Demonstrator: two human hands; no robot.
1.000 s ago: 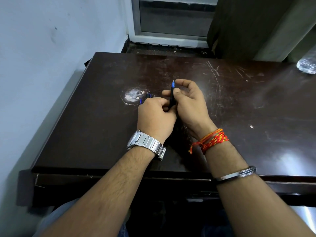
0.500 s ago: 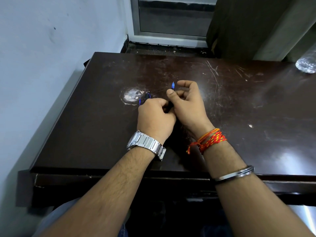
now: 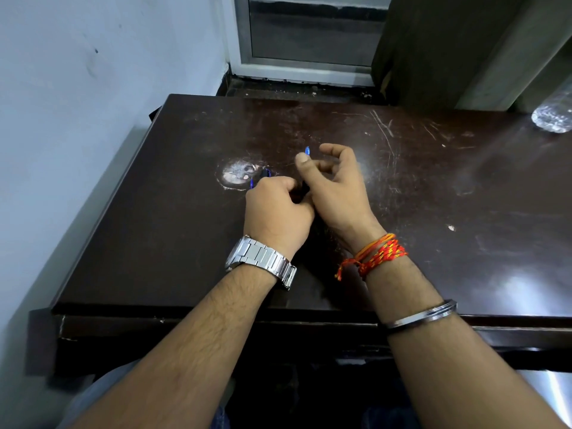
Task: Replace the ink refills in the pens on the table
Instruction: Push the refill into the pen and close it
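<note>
Between the two hands, a black pen (image 3: 305, 187) stands tilted, its blue tip (image 3: 307, 150) poking up just past the right thumb. Right hand (image 3: 339, 193) pinches the pen's upper part: thumb pad pressed on the barrel close under the tip, other fingers loosely curled behind it, index arched highest. Lower end of the barrel drops into the gap where both hands meet and is hidden there.

Left hand (image 3: 277, 210) is curled into a fist, knuckles up, touching the right hand at the thumb side. Cannot tell if it grips the pen's lower end; the fingers cover that spot. Just beyond the left knuckles, small blue and dark pen parts (image 3: 265, 173) stick out. They are too small to say whether held or lying on the table (image 3: 148, 243).

Further out from the left knuckles, a round pale worn patch (image 3: 236, 175) marks the dark tabletop. A steel watch (image 3: 260, 258) is on the left wrist. Red-orange thread bands (image 3: 379, 252) are on the right wrist, with a metal bangle (image 3: 421, 314) lower on that forearm. Far off to the right hand's outer side, a clear plastic bottle (image 3: 554, 116) lies at the table's back edge.
</note>
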